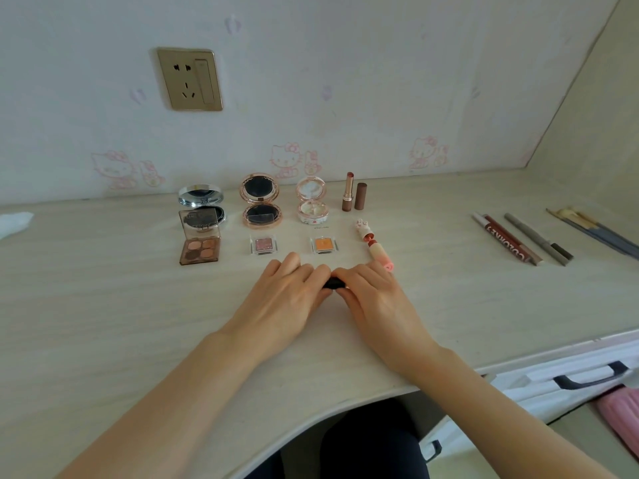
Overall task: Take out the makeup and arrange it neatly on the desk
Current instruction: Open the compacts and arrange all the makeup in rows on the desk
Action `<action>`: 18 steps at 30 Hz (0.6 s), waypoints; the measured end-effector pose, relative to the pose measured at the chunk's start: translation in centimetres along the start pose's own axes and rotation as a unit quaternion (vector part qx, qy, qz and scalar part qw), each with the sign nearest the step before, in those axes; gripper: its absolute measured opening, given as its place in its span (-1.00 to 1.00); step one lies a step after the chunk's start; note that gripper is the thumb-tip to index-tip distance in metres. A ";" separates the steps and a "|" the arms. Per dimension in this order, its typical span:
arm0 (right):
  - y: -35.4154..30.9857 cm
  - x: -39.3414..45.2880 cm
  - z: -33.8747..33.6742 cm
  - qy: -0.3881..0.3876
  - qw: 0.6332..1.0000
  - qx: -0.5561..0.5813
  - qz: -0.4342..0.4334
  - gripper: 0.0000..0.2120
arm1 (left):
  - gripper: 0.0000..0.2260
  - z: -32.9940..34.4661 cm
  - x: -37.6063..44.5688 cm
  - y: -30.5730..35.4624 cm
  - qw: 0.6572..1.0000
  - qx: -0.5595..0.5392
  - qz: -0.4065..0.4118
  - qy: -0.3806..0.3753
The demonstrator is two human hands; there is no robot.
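My left hand (287, 292) and my right hand (377, 295) meet over the middle of the pale desk (103, 305), both gripping a small black tube (332, 283) that is mostly hidden by the fingers. Behind them the makeup lies in rows: a silver compact (201, 206), a rose-gold compact (261, 199) and a pink compact (312, 199), all open, and an upright lipstick (348, 192) with its brown cap (361, 196) beside it. Nearer lie a brown eyeshadow palette (200, 244), a pink eyeshadow pan (263, 245), an orange pan (323, 245) and a pink character lipstick (374, 247).
Several pencils and a lip liner (520, 238) lie at the right, with a dark flat tool (594, 229) beyond them. A white tissue (14, 223) sits at the far left edge. A wall socket (189, 78) is above. A white case with a black handle (587, 375) stands below the desk's right edge.
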State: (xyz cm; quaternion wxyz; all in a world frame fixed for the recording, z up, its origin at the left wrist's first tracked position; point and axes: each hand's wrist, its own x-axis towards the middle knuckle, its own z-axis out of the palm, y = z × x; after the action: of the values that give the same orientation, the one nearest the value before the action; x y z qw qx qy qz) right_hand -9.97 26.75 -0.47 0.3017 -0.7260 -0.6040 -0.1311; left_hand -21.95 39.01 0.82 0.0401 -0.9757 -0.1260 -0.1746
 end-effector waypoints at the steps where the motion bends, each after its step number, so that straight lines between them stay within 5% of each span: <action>1: 0.0 0.0 -0.1 0.000 1.000 0.002 -0.003 -0.83 | -0.62 0.0 0.0 -0.1 1.000 -0.005 -0.003 -0.003; 18: -0.4 -0.4 -0.6 0.041 0.990 0.138 -0.004 -0.84 | -0.73 1.0 -0.5 -1.4 0.987 -0.154 -0.036 0.021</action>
State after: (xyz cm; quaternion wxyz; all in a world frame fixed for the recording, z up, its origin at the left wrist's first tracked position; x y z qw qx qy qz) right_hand -10.32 26.13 -0.09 0.4228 -0.6688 -0.6066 -0.0773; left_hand -22.43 40.38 -0.24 -0.1140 -0.9612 -0.1319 -0.2136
